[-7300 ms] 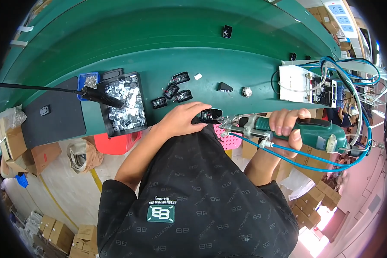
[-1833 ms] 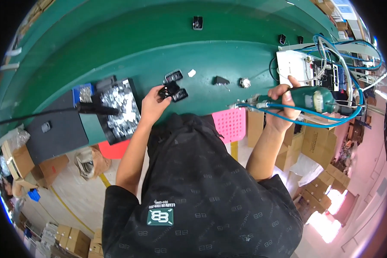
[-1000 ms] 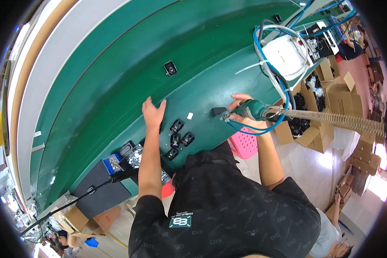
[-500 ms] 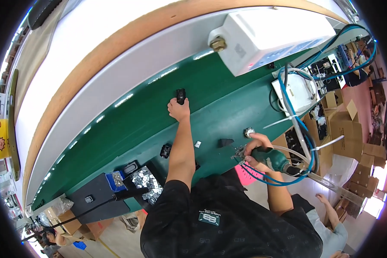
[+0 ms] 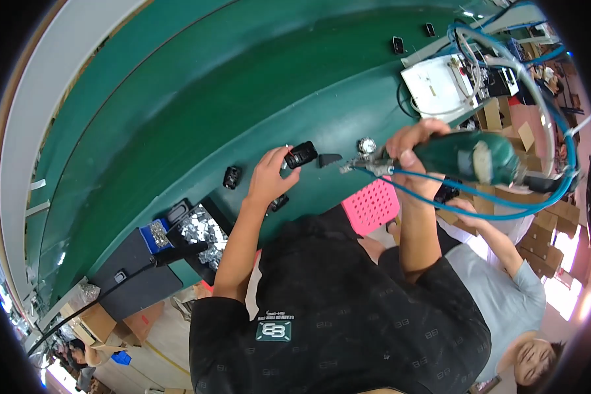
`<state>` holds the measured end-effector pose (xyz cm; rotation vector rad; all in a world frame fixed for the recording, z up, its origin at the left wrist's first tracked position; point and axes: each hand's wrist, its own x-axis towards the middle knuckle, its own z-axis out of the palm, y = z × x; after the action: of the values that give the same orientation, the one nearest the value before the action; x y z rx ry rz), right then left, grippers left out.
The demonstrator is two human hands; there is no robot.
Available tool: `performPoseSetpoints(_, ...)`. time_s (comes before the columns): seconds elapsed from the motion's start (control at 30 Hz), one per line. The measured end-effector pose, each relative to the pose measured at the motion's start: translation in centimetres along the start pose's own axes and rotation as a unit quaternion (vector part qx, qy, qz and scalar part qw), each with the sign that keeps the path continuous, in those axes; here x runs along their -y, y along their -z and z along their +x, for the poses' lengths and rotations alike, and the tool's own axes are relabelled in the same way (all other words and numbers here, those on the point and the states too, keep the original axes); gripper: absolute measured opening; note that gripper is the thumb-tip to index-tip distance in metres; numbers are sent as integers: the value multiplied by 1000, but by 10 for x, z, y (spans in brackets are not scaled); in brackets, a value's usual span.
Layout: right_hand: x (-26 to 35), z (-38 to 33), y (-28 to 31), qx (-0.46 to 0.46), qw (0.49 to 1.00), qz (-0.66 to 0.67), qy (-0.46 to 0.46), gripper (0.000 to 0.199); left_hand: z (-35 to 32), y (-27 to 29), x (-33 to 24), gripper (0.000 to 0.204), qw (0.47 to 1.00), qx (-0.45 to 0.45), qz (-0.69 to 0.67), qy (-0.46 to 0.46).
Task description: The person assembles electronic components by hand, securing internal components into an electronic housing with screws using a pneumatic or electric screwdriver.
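My left hand is closed on the edge of a small black plastic housing, held over the green bench. In my right hand is a green-bodied hand-held power tool, thin blue hoses running from it. Its metal front end points left, toward the housing but apart from it. Between the two lies a dark wedge-shaped block. Just beyond the tool's front is a shiny silver heap of small metal pieces. Another black housing sits left of my left hand, and one more lies below it.
To the left are a dark tray of silver metal pieces and a blue bin of small parts. A white device with cables stands at right. A pink perforated stool is beside the bench. Another person is at my right.
My left hand has come back from the far part of the bench with the black housing, toward the tool. My right hand has lifted the tool. The view has shifted.
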<state>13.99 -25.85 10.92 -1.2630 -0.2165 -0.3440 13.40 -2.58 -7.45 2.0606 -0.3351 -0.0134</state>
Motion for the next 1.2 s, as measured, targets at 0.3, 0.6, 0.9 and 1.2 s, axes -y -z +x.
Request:
performPoseSetpoints(0.3,11,-30,-50,7,999,37,-35,46,-56,8,-47,51,995,37,-63,-60)
performPoseSetpoints(0.6,10,-49,-66,-37,998,36,-34,41,-74,18,-58,54,995,32,-48,-84)
performPoseSetpoints(0.9,11,-52,-67,-28,999,14,-35,39,-76,24,-60,53,993,35,-44,-102)
performPoseSetpoints(1.2,6,-51,-68,-14,998,23,-48,36,-73,25,-62,51,993,40,-58,-95)
